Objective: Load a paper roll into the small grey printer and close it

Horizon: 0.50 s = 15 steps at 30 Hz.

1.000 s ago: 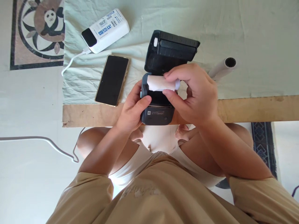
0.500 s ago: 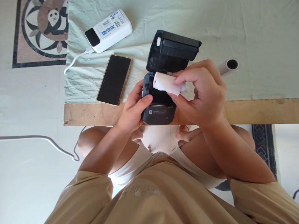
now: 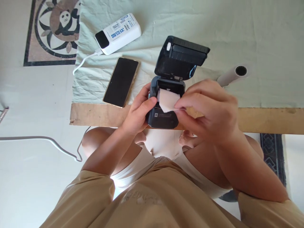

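The paper roll (image 3: 167,100) sits at the centre of the head view, pinched between the thumb and fingers of the right hand (image 3: 209,110), directly over the open bay of the small dark printer (image 3: 166,104). Only a white, wedge-shaped part of the roll shows; the right hand's fingers hide the rest, so its long axis cannot be told with certainty, though the visible part runs roughly left to right across the frame. The left hand (image 3: 139,112) is clamped on the printer's left side, thumb on top and fingers wrapped round the body. The printer stands at the near edge of the cloth-covered table (image 3: 261,38), its long axis running up the frame, its lid (image 3: 181,58) swung open toward the top. A small label on its front panel is too small to read. Left of it lies a black phone (image 3: 121,81), screen dark, tilted. In the upper left is a white power bank (image 3: 118,33) with blue characters, unreadable here, and a white cable (image 3: 83,61) plugged in. At the right lies a white tube (image 3: 231,75), its open end facing right.
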Tool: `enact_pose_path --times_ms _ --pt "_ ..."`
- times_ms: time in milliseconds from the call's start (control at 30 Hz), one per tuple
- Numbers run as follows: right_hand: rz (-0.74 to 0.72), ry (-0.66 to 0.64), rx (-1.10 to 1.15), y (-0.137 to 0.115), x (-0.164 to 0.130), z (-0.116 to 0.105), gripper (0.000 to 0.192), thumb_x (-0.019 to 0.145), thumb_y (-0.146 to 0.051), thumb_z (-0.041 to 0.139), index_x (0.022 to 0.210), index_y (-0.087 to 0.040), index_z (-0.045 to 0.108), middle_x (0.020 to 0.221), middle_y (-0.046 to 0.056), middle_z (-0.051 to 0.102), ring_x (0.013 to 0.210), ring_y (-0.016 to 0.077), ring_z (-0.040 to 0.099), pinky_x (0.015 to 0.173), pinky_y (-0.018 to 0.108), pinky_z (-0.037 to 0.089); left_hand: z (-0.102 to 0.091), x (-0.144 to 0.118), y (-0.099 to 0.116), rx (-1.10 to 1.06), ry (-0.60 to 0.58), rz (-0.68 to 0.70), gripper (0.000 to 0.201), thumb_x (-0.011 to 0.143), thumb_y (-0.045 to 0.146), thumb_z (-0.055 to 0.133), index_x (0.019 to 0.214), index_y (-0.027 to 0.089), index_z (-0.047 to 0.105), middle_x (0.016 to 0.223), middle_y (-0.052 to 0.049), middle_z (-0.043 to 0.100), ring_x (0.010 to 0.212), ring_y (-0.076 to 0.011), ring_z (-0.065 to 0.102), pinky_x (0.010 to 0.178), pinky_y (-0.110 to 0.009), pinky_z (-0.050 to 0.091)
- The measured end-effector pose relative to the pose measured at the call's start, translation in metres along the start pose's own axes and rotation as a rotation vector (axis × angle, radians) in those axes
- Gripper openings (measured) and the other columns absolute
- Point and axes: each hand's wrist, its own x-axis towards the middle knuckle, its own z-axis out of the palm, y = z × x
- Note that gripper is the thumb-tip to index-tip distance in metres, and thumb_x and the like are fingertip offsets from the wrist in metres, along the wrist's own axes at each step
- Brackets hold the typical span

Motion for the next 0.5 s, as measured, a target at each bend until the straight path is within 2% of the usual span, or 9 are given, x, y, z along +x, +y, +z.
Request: enact_pose_path --times_ms 133,200,267,333,367,400,467,500 --pt "-0.077 -0.128 -0.02 -0.004 -0.008 -0.002 0.018 0.101 -0.016 0.062 0.089 -0.029 0.064 0.091 -0.002 0.076 0.085 0.0208 0.071 0.071 0.042 0.048 0.0 0.0 0.001 -0.023 -0.063 0.033 0.051 0.092 0.061 0.087 0.127 0.026 0.076 0.121 -0.008 0.082 0.122 -0.0325 0.079 0.082 -0.036 0.065" --pt "-0.098 -0.208 -0.047 -0.002 -0.01 -0.002 0.02 0.101 -0.017 0.062 0.085 -0.029 0.063 0.093 -0.001 0.078 0.091 0.0217 0.074 0.074 0.043 0.05 0.0 0.0 0.002 -0.007 -0.074 0.037 0.049 0.087 0.052 0.093 0.125 0.026 0.076 0.12 -0.006 0.082 0.109 -0.0273 0.08 0.079 -0.033 0.064" --pt "-0.119 -0.206 0.017 0.002 -0.01 -0.002 0.015 0.1 -0.023 0.065 0.086 -0.029 0.064 0.094 -0.001 0.078 0.092 0.0223 0.074 0.075 0.045 0.053 -0.001 0.001 0.001 0.024 -0.068 0.028 0.051 0.081 0.045 0.098 0.122 0.027 0.076 0.115 -0.004 0.082 0.099 -0.0243 0.079 0.078 -0.032 0.064" --pt "-0.093 -0.028 0.111 0.008 -0.007 -0.003 0.004 0.096 -0.028 0.068 0.092 -0.031 0.068 0.097 0.0 0.077 0.091 0.0218 0.074 0.076 0.044 0.057 -0.003 0.001 -0.001 0.045 -0.057 0.022 0.053 0.079 0.044 0.098 0.124 0.028 0.076 0.113 -0.003 0.082 0.097 -0.0248 0.079 0.079 -0.034 0.065" --pt "-0.037 0.09 0.14 0.012 -0.005 -0.003 0.007 0.094 -0.028 0.069 0.1 -0.032 0.071 0.105 0.002 0.077 0.096 0.0221 0.074 0.076 0.043 0.059 -0.004 0.0 -0.002 0.053 -0.058 0.023 0.054 0.079 0.045 0.097 0.127 0.029 0.076 0.114 -0.004 0.082 0.098 -0.0258 0.08 0.081 -0.035 0.066" --pt "0.045 0.194 0.154 0.015 -0.003 -0.002 0.018 0.094 -0.027 0.067 0.11 -0.032 0.073 0.117 0.004 0.077 0.106 0.0228 0.074 0.075 0.041 0.061 -0.006 0.0 -0.003 0.062 -0.061 0.031 0.057 0.08 0.045 0.097 0.13 0.029 0.075 0.117 -0.004 0.082 0.101 -0.0269 0.08 0.083 -0.036 0.066" --pt "0.238 0.262 0.167 0.022 -0.001 0.0 0.038 0.098 -0.027 0.063 0.135 -0.034 0.068 0.149 0.006 0.069 0.134 0.0254 0.07 0.073 0.037 0.063 -0.009 -0.001 -0.004 0.088 -0.07 0.053 0.068 0.078 0.045 0.098 0.139 0.03 0.073 0.127 -0.006 0.081 0.108 -0.0295 0.08 0.088 -0.038 0.066" --pt "0.299 0.245 0.19 0.025 0.0 0.001 0.042 0.101 -0.032 0.061 0.143 -0.035 0.064 0.158 0.006 0.063 0.143 0.0264 0.066 0.068 0.035 0.063 -0.01 -0.001 -0.004 0.105 -0.079 0.058 0.074 0.076 0.045 0.099 0.143 0.03 0.071 0.13 -0.007 0.08 0.111 -0.0311 0.08 0.091 -0.04 0.066"
